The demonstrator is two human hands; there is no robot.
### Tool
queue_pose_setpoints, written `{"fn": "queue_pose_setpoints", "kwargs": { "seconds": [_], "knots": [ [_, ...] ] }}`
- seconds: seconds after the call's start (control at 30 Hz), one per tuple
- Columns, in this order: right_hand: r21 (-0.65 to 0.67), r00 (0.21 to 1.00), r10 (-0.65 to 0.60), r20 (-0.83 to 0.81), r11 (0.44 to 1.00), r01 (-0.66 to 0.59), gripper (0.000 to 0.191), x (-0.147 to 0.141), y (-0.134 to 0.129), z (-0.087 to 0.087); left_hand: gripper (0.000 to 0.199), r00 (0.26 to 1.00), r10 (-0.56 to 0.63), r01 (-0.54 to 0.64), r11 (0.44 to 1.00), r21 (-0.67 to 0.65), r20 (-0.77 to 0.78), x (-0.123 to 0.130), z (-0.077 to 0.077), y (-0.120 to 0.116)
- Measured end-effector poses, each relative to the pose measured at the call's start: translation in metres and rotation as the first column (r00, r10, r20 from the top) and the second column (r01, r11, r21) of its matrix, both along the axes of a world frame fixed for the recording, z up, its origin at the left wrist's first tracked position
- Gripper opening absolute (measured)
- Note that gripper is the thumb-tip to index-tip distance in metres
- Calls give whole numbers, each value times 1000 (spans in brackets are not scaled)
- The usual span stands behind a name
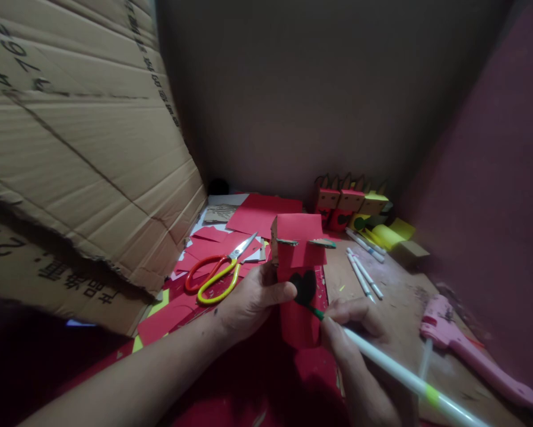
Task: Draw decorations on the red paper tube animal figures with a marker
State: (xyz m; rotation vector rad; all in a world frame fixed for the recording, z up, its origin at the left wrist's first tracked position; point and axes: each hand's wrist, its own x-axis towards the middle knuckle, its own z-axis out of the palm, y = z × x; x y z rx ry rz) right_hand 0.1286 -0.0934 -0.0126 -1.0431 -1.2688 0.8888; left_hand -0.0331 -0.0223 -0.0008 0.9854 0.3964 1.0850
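My left hand [260, 296] is closed around the side of a red paper-covered figure [298, 329], its thumb pressed on the front. The figure has a boxy head with a red flap and two cardboard bits sticking out. A dark heart-like shape [307, 286] shows on its body. My right hand [359, 350] grips a white marker pen [389, 363] with a green tip end and a light green band. The pen's tip touches or nearly touches the lower edge of the dark shape. Scissors [219, 270] with one red and one yellow handle lie left of the figure.
Red paper sheets [266, 210] cover the back left. Similar finished-looking figures [351, 204] stand at the wall, near yellow paper [393, 234]. White markers [364, 276] and a pink glue gun [460, 341] lie on the right. A large cardboard sheet [83, 136] rises on the left.
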Motion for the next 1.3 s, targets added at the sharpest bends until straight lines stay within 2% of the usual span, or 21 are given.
{"fn": "queue_pose_setpoints", "kwargs": {
  "seconds": [0.17, 0.4, 0.57, 0.7, 0.87, 1.07, 1.3],
  "knots": [
    [-29, 998, 10, -64, 1000, -12, 26, -4, -3, 1, 48, 1000, -9, 9, 1000, 7, 2, -1, 0, 0],
    [14, 985, -151, -88, 988, 153, 22, -7, -3, 3, 46, 1000, 10, -10, 1000, -20, 23, 1, 4, -3],
    [-6, 965, -220, -144, 975, 222, 20, -16, -5, 10, 45, 1000, 10, -9, 999, -35, 28, 0, 3, -3],
    [-33, 958, -232, -171, 973, 230, 21, -19, -7, 11, 44, 999, 23, -22, 999, -28, 27, -1, 2, -3],
    [81, 962, -164, -219, 979, 185, 17, -14, -3, 10, 49, 1000, 5, -5, 1000, -19, -6, -3, 4, -3],
    [230, 966, -154, -209, 952, 202, 7, -7, 2, 6, 54, 999, -40, 40, 999, -5, -6, -7, 4, 2],
    [233, 963, -179, -201, 946, 225, 13, 0, 11, -2, 57, 999, -51, 51, 999, -12, -7, -8, 1, 4]
  ]
}}
